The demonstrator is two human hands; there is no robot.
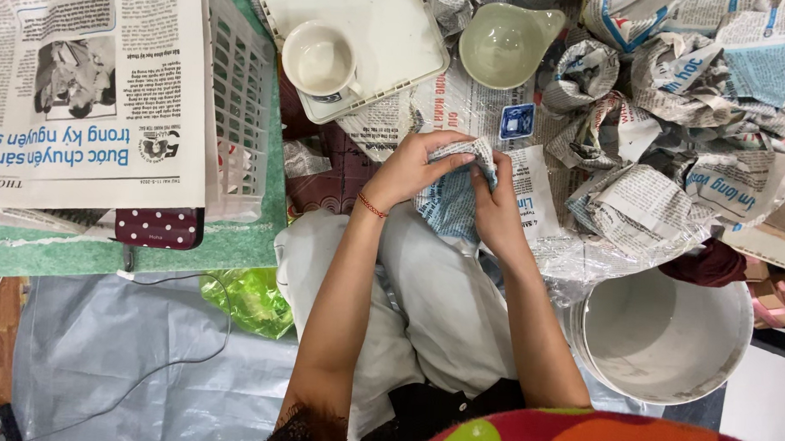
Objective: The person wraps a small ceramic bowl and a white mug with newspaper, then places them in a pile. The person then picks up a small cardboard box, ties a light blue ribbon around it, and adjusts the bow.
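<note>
Hands, left hand (409, 166) and right hand (497, 207), grip a newspaper-wrapped bundle (459, 192) amid wrapped bundles (645, 203), beside a white bucket (667, 339).

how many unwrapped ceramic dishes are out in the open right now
2. A white cup stands on the white tray; a pale green spouted bowl sits right of it on newspaper. Others may be hidden inside the wrapped bundles.
</note>
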